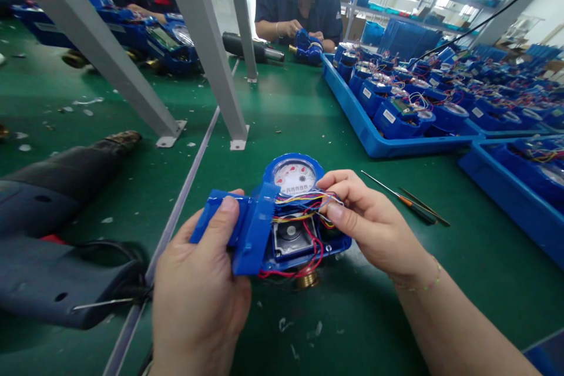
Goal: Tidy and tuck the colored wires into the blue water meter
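Note:
A blue water meter (294,176) sits in front of me on the green bench, its round dial facing up and a threaded brass end (307,279) showing below. Its housing lies open, with a dark square part (293,235) inside and coloured wires (304,202) across it. My left hand (207,264) is closed round a blue plastic cover piece (255,229) at the housing's left side, thumb on top. At the right, my right hand (370,220) pinches the bundle of thin wires between thumb and fingers. Red wires loop below the square part.
At the left lies a dark heat gun (66,188), near grey metal posts (211,41). A screwdriver (416,205) and tweezers (425,207) lie to the right. Blue trays (379,147) of meters fill the right side. Across the bench, a person (299,0) handles another meter.

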A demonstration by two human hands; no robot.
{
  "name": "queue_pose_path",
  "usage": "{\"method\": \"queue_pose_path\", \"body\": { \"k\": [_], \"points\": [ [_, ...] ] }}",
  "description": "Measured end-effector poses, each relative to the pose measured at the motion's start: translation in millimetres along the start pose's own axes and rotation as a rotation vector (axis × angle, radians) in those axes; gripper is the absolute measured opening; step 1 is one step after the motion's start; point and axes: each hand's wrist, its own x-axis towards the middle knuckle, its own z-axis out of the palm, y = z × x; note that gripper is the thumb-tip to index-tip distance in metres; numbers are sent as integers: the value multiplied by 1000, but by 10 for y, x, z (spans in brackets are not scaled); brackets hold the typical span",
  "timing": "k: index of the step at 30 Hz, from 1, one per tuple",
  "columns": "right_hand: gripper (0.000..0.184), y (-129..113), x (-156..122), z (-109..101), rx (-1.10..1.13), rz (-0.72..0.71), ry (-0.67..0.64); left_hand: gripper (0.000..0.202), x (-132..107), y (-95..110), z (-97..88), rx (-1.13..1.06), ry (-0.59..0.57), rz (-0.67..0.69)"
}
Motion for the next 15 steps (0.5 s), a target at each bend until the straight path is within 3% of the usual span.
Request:
{"method": "queue_pose_path", "body": {
  "k": [5, 15],
  "points": [
    [9, 115, 34, -63, 299, 62, 9, 31, -2, 27, 33, 10, 27, -17],
    [10, 150, 53, -32, 535, 101, 92, 24, -14, 55, 76, 27, 64, -13]
  ]
}}
